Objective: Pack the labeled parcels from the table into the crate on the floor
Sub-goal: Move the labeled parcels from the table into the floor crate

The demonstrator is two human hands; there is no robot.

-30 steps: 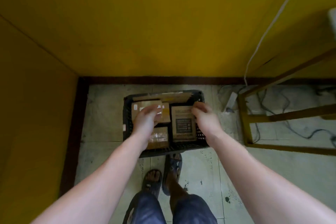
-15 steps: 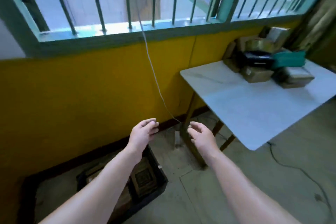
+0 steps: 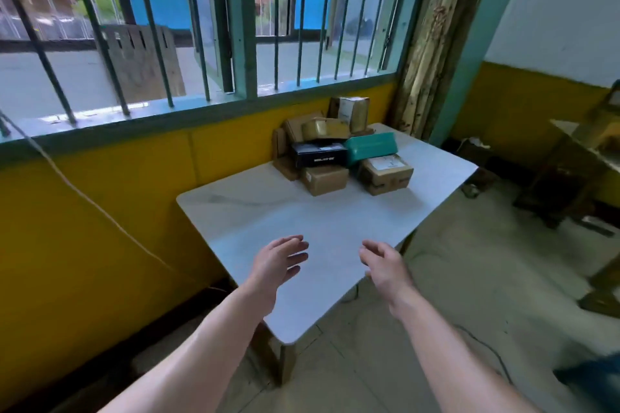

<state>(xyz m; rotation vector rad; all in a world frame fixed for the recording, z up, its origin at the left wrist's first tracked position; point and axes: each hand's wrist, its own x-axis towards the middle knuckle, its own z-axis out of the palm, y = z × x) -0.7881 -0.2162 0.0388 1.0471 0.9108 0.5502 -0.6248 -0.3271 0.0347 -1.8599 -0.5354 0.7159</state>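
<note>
A wide stretch of the white surface [image 3: 285, 211] separates its near rounded corner from the parcels [image 3: 323, 179], which are heaped at the far end against the yellow wall [image 3: 100, 211] under the window. The left grip [image 3: 276, 265] and right grip [image 3: 385, 263] hover above the near edge, well apart from the parcels, fingers loosely spread and holding nothing.
</note>
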